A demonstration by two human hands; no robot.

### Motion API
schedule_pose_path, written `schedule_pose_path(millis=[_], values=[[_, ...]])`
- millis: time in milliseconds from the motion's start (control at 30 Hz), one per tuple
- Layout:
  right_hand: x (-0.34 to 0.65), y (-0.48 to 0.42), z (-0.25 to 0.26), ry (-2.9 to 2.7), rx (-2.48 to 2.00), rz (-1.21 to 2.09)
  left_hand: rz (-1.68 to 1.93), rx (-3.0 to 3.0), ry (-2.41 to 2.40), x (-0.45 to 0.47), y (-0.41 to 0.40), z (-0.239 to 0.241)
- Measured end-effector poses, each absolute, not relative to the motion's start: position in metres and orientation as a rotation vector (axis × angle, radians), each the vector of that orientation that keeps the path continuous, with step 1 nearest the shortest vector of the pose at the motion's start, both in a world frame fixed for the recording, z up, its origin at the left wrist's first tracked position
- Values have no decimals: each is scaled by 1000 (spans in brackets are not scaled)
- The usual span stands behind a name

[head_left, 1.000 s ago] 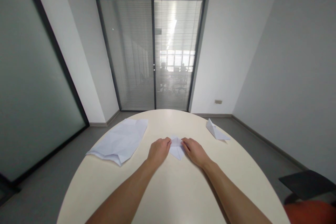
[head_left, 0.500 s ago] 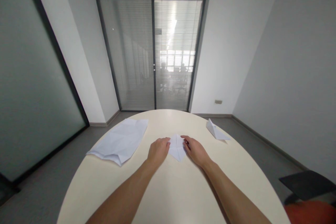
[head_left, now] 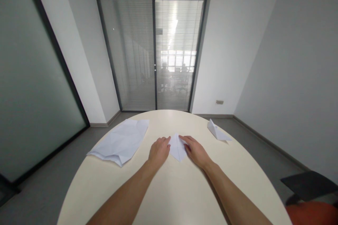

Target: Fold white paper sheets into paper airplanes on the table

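Note:
A small white sheet of folded paper lies in front of me, pointed at its near end, with a crease down its middle. At its left edge, my left hand is closed, with thumb and fingertips on the paper. My right hand grips the right edge, its forefinger reaching toward the top of the sheet and its thumb lower down. Both hands hide parts of the paper's sides.
Larger white paper sheets, creased and with a lifted near edge, lie on the left of the round table. A folded paper piece stands at the right edge. A black and red chair is at the lower right.
My right forefinger has moved slightly left and inward over the paper's top. The left fingertips have shifted a little upward. The other papers have stayed put.

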State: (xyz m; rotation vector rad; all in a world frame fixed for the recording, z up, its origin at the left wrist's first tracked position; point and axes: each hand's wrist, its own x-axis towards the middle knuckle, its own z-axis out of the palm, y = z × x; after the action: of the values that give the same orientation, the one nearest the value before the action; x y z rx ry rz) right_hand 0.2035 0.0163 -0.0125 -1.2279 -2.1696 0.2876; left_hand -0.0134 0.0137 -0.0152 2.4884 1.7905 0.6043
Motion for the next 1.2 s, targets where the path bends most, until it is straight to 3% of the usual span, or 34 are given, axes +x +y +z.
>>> schedule_pose_path(millis=[1200], values=[[201, 16, -12, -2198, -1452, 99, 730, 2643, 1546, -10, 7, -7]])
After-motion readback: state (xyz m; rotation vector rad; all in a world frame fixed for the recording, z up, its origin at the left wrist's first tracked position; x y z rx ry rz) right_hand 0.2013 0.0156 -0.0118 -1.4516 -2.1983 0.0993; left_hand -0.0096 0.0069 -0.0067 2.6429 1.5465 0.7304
